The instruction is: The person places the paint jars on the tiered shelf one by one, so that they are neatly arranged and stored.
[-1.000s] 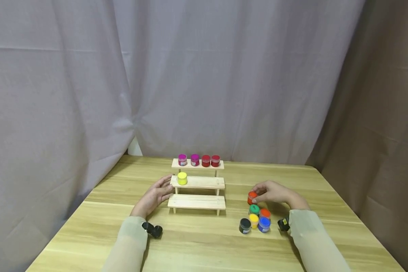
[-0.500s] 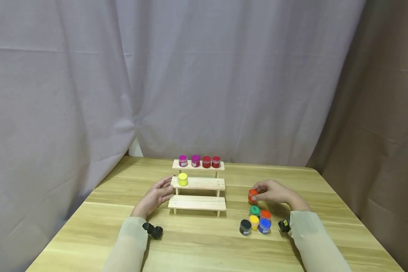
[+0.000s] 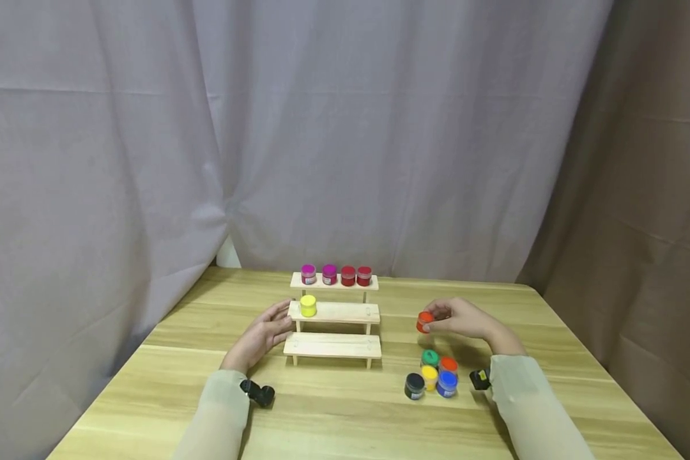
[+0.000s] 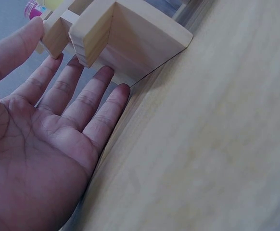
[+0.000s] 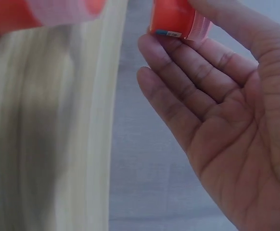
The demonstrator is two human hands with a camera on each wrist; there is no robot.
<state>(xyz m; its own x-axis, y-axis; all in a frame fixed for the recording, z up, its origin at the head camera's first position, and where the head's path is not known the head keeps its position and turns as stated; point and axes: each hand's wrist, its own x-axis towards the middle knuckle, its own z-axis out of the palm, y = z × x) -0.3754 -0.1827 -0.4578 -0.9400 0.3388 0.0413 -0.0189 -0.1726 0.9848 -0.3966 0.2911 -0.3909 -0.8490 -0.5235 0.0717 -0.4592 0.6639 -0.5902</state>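
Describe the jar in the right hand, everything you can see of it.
The jar is small, round and orange-red, and looks like plastic. The right wrist view shows a paler, ridged band and a small white-and-blue label, its print too small to read. The right hand pinches it roughly upright, apparently raised above the table, to the right of the wooden shelves.

Grey cloth [image 3: 333, 140] hangs in folds behind the counter [image 3: 345, 421] and along its left, a browner, dimmer drape [image 3: 638, 204] on the right. The counter is pale, streaky wood; a white patch [image 3: 228, 254] shows by its far left corner.
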